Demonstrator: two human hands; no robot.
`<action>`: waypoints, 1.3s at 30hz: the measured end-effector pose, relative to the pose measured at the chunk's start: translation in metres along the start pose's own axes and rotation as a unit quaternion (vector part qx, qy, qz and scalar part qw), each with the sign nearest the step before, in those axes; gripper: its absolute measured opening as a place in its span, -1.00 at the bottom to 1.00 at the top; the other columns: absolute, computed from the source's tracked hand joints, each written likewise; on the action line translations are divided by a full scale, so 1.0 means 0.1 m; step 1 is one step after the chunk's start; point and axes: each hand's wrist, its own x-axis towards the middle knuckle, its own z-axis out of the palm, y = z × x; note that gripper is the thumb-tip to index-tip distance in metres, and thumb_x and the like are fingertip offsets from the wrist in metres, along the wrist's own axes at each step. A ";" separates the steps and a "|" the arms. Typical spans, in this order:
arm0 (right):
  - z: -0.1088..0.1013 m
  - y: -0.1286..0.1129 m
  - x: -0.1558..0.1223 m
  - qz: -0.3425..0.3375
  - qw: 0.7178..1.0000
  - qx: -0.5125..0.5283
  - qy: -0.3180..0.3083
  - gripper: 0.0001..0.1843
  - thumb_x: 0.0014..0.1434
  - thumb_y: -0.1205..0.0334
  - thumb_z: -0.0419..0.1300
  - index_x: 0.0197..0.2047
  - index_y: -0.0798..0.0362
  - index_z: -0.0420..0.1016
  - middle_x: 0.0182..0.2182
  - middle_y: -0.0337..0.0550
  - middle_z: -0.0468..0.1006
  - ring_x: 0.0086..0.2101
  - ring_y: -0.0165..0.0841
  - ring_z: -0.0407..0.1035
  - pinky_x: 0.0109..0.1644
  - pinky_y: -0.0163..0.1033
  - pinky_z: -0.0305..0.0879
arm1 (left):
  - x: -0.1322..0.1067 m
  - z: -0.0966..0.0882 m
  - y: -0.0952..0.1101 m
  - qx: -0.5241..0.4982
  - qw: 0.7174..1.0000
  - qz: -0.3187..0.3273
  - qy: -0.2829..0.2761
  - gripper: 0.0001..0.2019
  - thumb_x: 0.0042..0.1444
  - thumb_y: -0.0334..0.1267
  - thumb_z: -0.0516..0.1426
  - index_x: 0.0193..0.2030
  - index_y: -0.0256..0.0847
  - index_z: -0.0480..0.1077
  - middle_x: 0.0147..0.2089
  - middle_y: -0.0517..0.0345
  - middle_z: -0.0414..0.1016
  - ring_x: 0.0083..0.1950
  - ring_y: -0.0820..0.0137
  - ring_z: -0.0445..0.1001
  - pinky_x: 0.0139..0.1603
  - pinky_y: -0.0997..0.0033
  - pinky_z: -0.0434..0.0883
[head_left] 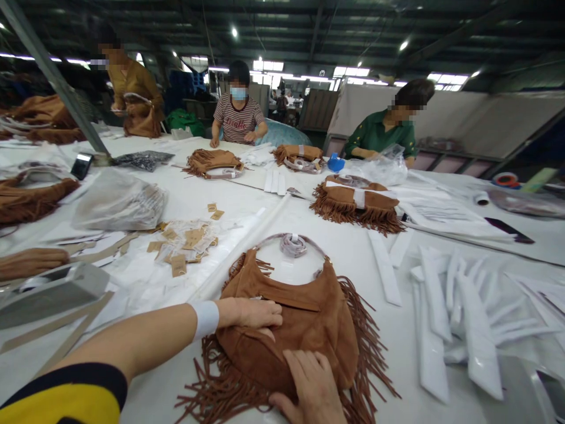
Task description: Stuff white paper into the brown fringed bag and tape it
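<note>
A brown suede-like handbag with long fringes lies on the table in front of me, its strap curving away at the top. My left hand rests on the bag's left front, just below the zip line, fingers stretched together and thumb lower down. On the lower edge of the bag lies my right hand, with its fingers extended over the brown material and its thumb apart. A coiled, wrapped strap sits inside the handle's loop. The underside of both palms is hidden.
Left are loose tan tags, a plastic-wrapped stack, a grey box and another person's hand. White padded strips lie right. More fringed bags stand farther back, where several people work across the table.
</note>
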 end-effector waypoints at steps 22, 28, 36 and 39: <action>0.24 -0.42 0.34 0.031 0.987 -0.029 -0.156 -0.45 -0.05 0.04 0.39 -0.05 -0.04 0.29 -0.21 -0.16 0.46 -0.23 -0.16 0.35 -0.17 -0.06 0.28 | 0.06 0.07 -0.04 0.121 0.992 0.009 0.041 -0.80 0.27 -0.09 0.05 -0.27 -0.16 0.32 -0.22 0.07 0.37 -0.22 0.33 0.36 -0.20 0.38 0.33; 0.41 -0.42 0.12 -0.015 0.981 -0.045 -0.187 -0.57 0.01 0.04 0.33 -0.11 -0.02 0.31 -0.29 -0.20 0.45 -0.27 -0.19 0.32 -0.18 -0.08 0.24 | 0.02 0.05 -0.01 0.120 0.991 0.017 0.052 -0.79 0.28 -0.09 0.03 -0.29 -0.16 0.29 -0.25 0.11 0.35 -0.25 0.36 0.35 -0.24 0.40 0.32; -0.28 -0.07 0.30 0.028 0.978 -0.052 -0.202 -0.55 -0.12 0.00 0.42 -0.24 -0.03 0.34 -0.21 -0.20 0.44 -0.18 -0.16 0.27 -0.03 -0.03 0.16 | 0.02 0.08 0.00 0.115 0.992 0.000 0.060 -0.76 0.24 -0.03 0.07 -0.25 -0.17 0.30 -0.19 0.08 0.37 -0.21 0.33 0.37 -0.22 0.38 0.33; -0.24 0.03 0.23 0.014 0.985 -0.062 -0.160 -0.66 -0.09 0.26 0.39 -0.30 -0.02 0.32 -0.30 -0.24 0.43 -0.27 -0.23 0.26 -0.17 -0.15 0.14 | 0.03 0.09 0.01 0.115 0.992 -0.013 0.058 -0.77 0.24 -0.04 0.08 -0.25 -0.17 0.31 -0.19 0.07 0.38 -0.21 0.32 0.37 -0.21 0.37 0.34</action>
